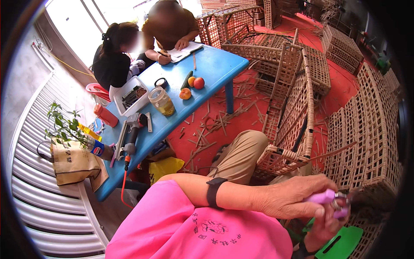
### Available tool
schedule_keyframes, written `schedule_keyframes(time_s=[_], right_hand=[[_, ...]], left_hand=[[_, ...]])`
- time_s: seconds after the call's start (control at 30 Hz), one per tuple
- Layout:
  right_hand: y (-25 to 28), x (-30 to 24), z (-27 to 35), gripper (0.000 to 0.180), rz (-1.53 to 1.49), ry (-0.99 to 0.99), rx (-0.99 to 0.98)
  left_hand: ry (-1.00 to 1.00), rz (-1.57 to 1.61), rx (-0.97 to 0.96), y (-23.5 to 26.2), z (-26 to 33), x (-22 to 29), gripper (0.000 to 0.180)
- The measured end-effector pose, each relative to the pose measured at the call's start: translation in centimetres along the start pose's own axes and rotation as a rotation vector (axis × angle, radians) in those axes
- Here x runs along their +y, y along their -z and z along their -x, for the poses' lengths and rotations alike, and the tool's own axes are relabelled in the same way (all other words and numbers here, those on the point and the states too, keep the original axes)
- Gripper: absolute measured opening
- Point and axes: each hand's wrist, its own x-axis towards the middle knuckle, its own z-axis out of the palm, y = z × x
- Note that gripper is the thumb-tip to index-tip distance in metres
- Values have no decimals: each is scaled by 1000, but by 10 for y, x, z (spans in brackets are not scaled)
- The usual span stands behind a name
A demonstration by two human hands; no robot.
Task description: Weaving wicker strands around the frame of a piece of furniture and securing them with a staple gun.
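Observation:
At the lower right, my two hands meet on a purple-handled hand tool [321,197] with metal parts, like pliers or shears. My left hand [290,199] reaches across from the left and closes around one purple grip. Below it, the fingers of my right hand [324,226] are bent against the tool's other purple part; they are partly hidden. The tool's metal end is blurred. Just behind the hands stands an open woven rattan frame [290,116], with a loose strip sticking out toward the right.
A blue table [215,64] holds a power drill [133,133], a jar [161,102], a white bin [140,104] and fruit [199,83]. Two people sit behind it, one writing. Stacked woven baskets [362,129] stand at right. Strip scraps litter the red floor [189,144]. A green plastic stool [343,244] is below.

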Motion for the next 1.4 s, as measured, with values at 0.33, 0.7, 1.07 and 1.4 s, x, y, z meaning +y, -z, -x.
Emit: schedule_keyframes(time_s=[0.33,0.7,1.07,1.4], right_hand=[[-123,-31,-19,98,-692,-679,-310],[-15,-45,-40,75,28,-519,-285],[-26,6,-103,45,1080,-67,-664],[-46,-6,-124,34,1266,263,-834]], left_hand=[[-158,-681,559,16,30,-28,54],[257,-385,540,75,10,-52,32],[595,-285,321,95,-22,-86,20],[377,-270,403,92,-14,-88,13]])
